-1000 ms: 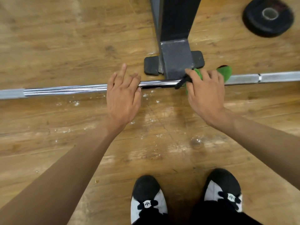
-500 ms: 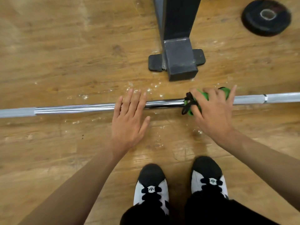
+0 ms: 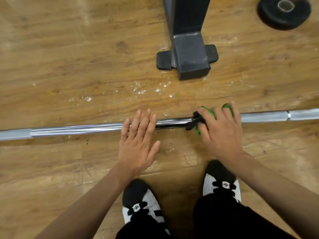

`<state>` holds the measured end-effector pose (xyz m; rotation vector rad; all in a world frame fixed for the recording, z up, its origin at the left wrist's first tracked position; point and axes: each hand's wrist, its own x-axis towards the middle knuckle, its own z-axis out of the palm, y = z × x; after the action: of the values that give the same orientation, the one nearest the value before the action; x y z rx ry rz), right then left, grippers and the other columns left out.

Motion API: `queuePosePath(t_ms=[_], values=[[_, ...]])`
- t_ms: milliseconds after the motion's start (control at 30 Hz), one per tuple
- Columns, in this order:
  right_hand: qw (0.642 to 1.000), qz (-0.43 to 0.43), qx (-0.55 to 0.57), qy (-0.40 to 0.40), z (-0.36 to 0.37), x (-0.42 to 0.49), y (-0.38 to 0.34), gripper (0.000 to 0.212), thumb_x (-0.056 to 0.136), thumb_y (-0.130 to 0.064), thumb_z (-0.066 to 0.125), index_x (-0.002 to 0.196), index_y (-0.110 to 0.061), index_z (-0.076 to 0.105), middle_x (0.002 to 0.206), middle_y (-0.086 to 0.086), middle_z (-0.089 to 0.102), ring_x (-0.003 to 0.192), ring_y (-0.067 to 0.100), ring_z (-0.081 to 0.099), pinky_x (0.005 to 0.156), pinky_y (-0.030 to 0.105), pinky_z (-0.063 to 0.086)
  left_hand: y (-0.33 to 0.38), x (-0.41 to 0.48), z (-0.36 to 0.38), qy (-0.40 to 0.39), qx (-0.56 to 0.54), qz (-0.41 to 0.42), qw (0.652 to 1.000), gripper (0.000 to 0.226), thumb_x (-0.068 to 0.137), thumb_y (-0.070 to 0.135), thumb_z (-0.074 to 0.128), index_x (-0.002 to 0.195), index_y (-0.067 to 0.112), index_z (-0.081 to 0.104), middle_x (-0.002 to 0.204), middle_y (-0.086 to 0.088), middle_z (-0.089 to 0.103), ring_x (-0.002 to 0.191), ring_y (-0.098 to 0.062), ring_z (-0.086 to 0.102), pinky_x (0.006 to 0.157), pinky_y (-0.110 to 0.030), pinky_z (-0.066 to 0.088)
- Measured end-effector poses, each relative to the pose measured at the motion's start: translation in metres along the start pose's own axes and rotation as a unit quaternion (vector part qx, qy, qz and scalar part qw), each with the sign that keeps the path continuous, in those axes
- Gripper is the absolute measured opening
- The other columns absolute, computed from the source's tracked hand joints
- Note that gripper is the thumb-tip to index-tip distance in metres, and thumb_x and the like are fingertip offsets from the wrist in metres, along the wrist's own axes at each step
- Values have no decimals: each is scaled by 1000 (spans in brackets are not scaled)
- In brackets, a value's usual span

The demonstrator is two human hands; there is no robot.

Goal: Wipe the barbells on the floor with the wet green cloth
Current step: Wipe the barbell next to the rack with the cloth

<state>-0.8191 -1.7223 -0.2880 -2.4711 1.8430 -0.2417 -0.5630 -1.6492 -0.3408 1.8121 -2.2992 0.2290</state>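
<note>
A long steel barbell (image 3: 77, 131) lies across the wooden floor from left to right. My left hand (image 3: 138, 144) rests flat on its middle, fingers straight and laid over the bar. To its right, my right hand (image 3: 221, 133) presses a green cloth (image 3: 209, 112) with a black edge down on the bar. Most of the cloth is hidden under that hand. Water drops shine on the floor just beyond the bar.
A dark metal rack post with a black rubber foot (image 3: 191, 56) stands just beyond the bar. A black weight plate (image 3: 284, 12) lies at the far right. My two black and white shoes (image 3: 139, 204) stand close behind the bar.
The bar has rolled toward my feet, away from the rack foot, with both hands staying on it. The right hand and cloth keep about the same place along the bar.
</note>
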Motion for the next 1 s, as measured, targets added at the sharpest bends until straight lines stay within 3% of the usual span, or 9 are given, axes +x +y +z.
queuePosePath(t_ms=[100, 200, 367, 500, 633, 800, 900, 1000], values=[[999, 44, -27, 14, -6, -11, 34, 44, 98, -35, 42, 130, -17, 65, 107, 12, 68, 104, 35, 57, 124, 57, 22, 0, -1, 1, 0, -7, 3, 1000, 69, 109, 50, 15, 167, 13, 4, 173, -10, 12, 162, -26, -3, 130, -47, -3], [994, 109, 3, -13, -9, 2, 4, 45, 99, -36, 35, 124, -16, 67, 106, 15, 67, 103, 35, 58, 111, 55, 36, 3, 2, 2, -13, -7, -12, 1000, 71, 109, 53, 15, 167, 13, 3, 174, -10, 9, 162, -27, -3, 130, -49, -3], [998, -11, 37, -59, 7, 23, -69, 47, 103, -43, 26, 122, -24, 65, 105, 6, 69, 98, 28, 62, 96, 47, 45, -2, 10, -11, -64, -11, -9, 998, 74, 108, 55, 14, 167, 9, 10, 174, -12, 11, 162, -30, 3, 130, -49, -1], [997, -30, 29, -59, 12, 36, -68, 42, 104, -45, 29, 114, -27, 65, 102, 2, 69, 93, 25, 62, 86, 43, 44, 0, 23, -18, -105, -16, -30, 994, 77, 107, 56, 14, 166, 7, 14, 174, -12, 11, 162, -30, 3, 130, -50, 0], [997, -37, 45, -50, 10, 44, -63, 38, 104, -46, 37, 117, -27, 67, 101, 3, 68, 93, 25, 61, 87, 42, 42, -1, 34, -26, -138, -10, -46, 989, 77, 108, 58, 12, 166, 6, 15, 175, -9, 10, 162, -29, 2, 129, -50, 2], [996, -48, 61, -34, 8, 46, -55, 31, 102, -44, 48, 122, -26, 65, 101, 2, 67, 92, 24, 59, 89, 43, 43, -6, 42, -41, -209, -26, -45, 977, 77, 108, 62, 5, 167, 13, 2, 175, -4, 3, 162, -21, -9, 129, -48, -1], [996, -64, 59, -28, 7, 46, -50, 34, 99, -41, 54, 126, -24, 65, 100, 4, 67, 91, 26, 59, 88, 43, 44, -19, 50, -59, -256, -94, -36, 961, 83, 100, 72, -8, 165, 21, -7, 175, 1, -4, 158, -9, -19, 130, -40, -7], [996, -68, 52, -29, 12, 47, -47, 37, 98, -44, 53, 128, -24, 64, 100, 4, 66, 93, 27, 59, 90, 43, 40, -46, 52, -76, -297, -158, -10, 942, 85, 98, 76, -4, 164, 24, -3, 174, 5, -5, 157, -3, -19, 130, -34, -9]])
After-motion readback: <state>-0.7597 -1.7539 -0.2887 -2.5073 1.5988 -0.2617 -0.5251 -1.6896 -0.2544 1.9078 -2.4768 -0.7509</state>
